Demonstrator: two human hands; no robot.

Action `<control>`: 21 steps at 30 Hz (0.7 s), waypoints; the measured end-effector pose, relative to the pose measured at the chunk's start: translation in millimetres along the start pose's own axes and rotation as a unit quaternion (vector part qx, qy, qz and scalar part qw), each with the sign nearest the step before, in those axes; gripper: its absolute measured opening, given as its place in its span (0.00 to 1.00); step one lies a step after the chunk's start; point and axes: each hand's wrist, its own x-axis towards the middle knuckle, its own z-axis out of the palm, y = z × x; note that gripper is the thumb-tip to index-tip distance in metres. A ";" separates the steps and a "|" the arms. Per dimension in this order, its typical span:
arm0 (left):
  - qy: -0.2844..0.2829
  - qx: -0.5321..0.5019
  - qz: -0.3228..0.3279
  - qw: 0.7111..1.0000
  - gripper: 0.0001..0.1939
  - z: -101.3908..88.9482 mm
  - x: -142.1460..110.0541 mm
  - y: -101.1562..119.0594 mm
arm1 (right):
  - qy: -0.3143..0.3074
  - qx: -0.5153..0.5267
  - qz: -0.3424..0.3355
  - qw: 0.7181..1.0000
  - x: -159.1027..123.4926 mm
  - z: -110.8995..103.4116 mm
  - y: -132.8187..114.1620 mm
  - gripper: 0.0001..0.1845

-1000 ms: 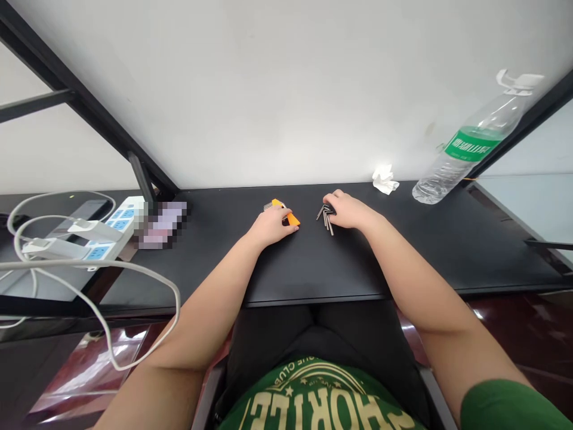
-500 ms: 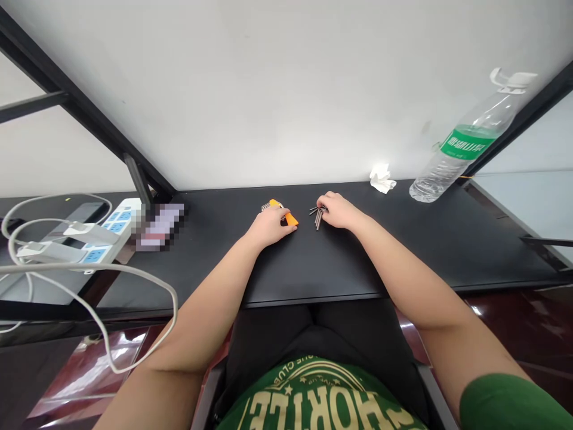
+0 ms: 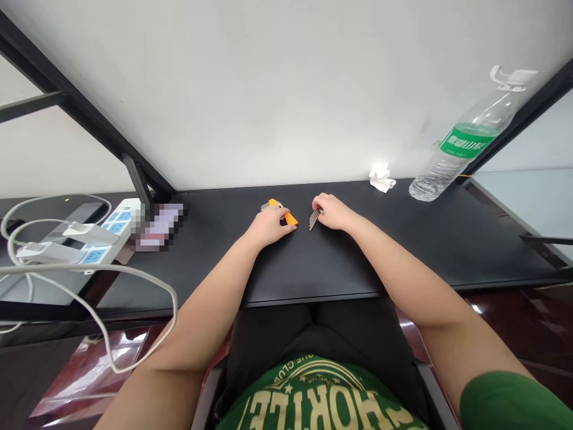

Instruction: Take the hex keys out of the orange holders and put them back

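Observation:
My left hand (image 3: 272, 226) is closed around an orange plastic hex key holder (image 3: 290, 220) on the black table. Thin metal tips (image 3: 265, 207) stick out at the holder's left side; fingers cover much of it. A short gap to the right, my right hand (image 3: 330, 210) grips a bunch of thin grey metal hex keys (image 3: 314, 220). Their long ends lie close together, pointing down and left toward the tabletop, while the other ends are hidden under the fingers.
Behind my right hand lies a crumpled white tissue (image 3: 381, 177), beside a large clear water bottle (image 3: 463, 140). On the left are a white power strip (image 3: 117, 224), looping white cables (image 3: 134, 272) and a blurred-out flat item (image 3: 160, 227). A wall (image 3: 286, 95) bounds the table's back.
The hex keys in my right hand were fanned apart and are now gathered side by side. My right hand has shifted slightly left; my left hand stays on the holder.

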 end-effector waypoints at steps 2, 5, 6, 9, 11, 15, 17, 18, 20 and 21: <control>-0.001 0.000 0.000 1.000 0.19 -0.3 -0.1 -0.2 | 0.002 0.009 0.000 1.000 -0.3 2.2 -1.4 0.17; -0.002 -0.003 -0.005 1.000 0.19 -0.8 -0.6 0.2 | -0.012 0.016 0.007 1.000 -2.5 1.8 -3.8 0.20; 0.000 -0.006 -0.003 1.000 0.19 -0.8 -0.8 0.5 | -0.020 0.018 0.010 1.000 -3.6 0.8 -5.0 0.20; 0.013 -0.025 0.009 1.000 0.19 0.1 -1.0 1.0 | -0.052 0.027 0.016 0.998 -7.6 -4.0 -11.3 0.20; 0.024 -0.044 0.022 0.999 0.21 1.4 -0.9 1.0 | -0.073 0.027 0.024 0.997 -10.5 -7.7 -17.6 0.20; 0.040 -0.080 0.051 0.995 0.23 3.5 -0.9 1.3 | -0.118 0.010 0.046 0.992 -16.4 -16.7 -30.1 0.21; 0.041 -0.093 0.061 0.993 0.22 3.5 -1.3 1.9 | -0.143 -0.001 0.050 0.988 -19.9 -23.1 -34.5 0.23; 0.040 -0.096 0.064 0.992 0.22 3.3 -1.6 2.2 | -0.155 -0.007 0.050 0.987 -21.9 -26.9 -36.3 0.24; 0.039 -0.100 0.064 0.992 0.22 2.7 -2.1 2.7 | -0.177 -0.022 0.051 0.983 -26.0 -34.8 -39.4 0.27; 0.039 -0.099 0.063 0.992 0.22 2.5 -2.2 2.8 | -0.187 -0.028 0.050 0.981 -27.8 -38.5 -40.7 0.29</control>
